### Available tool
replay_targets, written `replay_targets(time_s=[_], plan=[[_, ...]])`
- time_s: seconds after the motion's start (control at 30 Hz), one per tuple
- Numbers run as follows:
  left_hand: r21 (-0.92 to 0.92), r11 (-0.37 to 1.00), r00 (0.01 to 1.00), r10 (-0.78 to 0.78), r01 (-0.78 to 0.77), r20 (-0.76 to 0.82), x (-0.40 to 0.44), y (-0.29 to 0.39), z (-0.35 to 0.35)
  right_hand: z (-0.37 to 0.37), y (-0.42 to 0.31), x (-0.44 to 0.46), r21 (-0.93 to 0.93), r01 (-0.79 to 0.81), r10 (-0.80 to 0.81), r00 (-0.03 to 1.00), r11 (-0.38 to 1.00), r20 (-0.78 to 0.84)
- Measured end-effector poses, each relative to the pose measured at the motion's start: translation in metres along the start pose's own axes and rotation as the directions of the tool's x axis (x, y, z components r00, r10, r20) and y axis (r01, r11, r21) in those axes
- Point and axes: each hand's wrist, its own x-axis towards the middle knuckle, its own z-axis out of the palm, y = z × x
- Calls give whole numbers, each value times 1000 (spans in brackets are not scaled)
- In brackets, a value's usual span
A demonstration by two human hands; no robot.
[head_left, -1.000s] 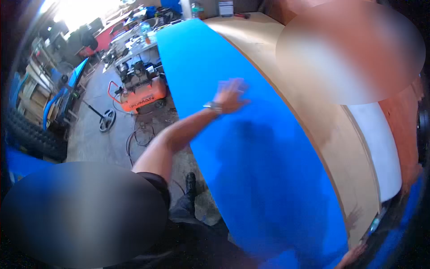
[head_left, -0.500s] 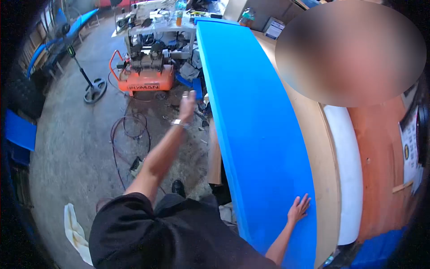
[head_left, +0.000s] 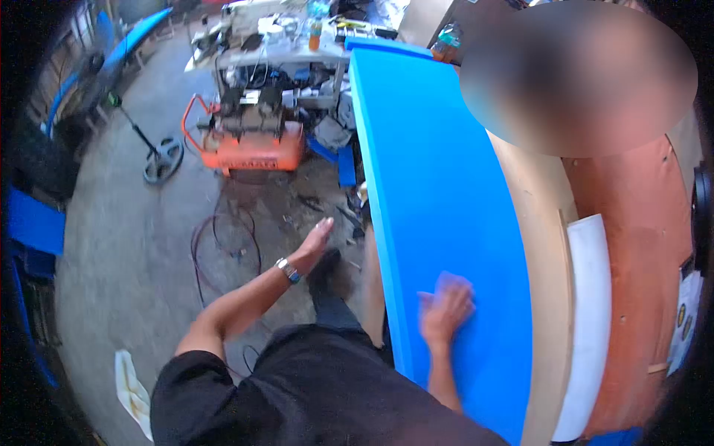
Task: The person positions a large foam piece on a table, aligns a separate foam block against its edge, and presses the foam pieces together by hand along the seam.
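Concrete floor [head_left: 93, 267] at 9 o'clock bears a slack hose [head_left: 194, 251], so I might trip; my left hand [head_left: 317, 239] and right hand [head_left: 445, 306] grip nothing, the right over the blue panel [head_left: 465, 193] at 1 o'clock

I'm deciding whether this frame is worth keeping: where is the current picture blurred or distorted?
Head view: right hand smeared, apparently by motion; lettering on the orange compressor soft; smooth oval blur at upper right hides what lies behind; wide-angle bowing towards the edges, corners black; blue panel evenly lit, without strong glare.
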Motion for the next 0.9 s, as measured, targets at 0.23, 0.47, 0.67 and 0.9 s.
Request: replay_targets(time_s=[0.23, 0.47, 0.67, 0.9], plan=[[-95, 987, 960, 97, -126, -264, 111, 120, -110, -2, -192, 176, 936, 312, -836, 548, 165, -36], [-230, 973, 927, -97, 12, -363, 167, 182, -154, -67, -81, 338, 937, 176, 27, 981, 302, -192], [-278, 956, 949, -169, 93, -266, 292, 221, -192, 91, -57, 374, 455, -115, 235, 948, 883, -217], [-155, 966, 949, 158, -206, -274, 409, 304, -253, 118, -66, 378, 70, -283, 255, 929, 957, 266]])
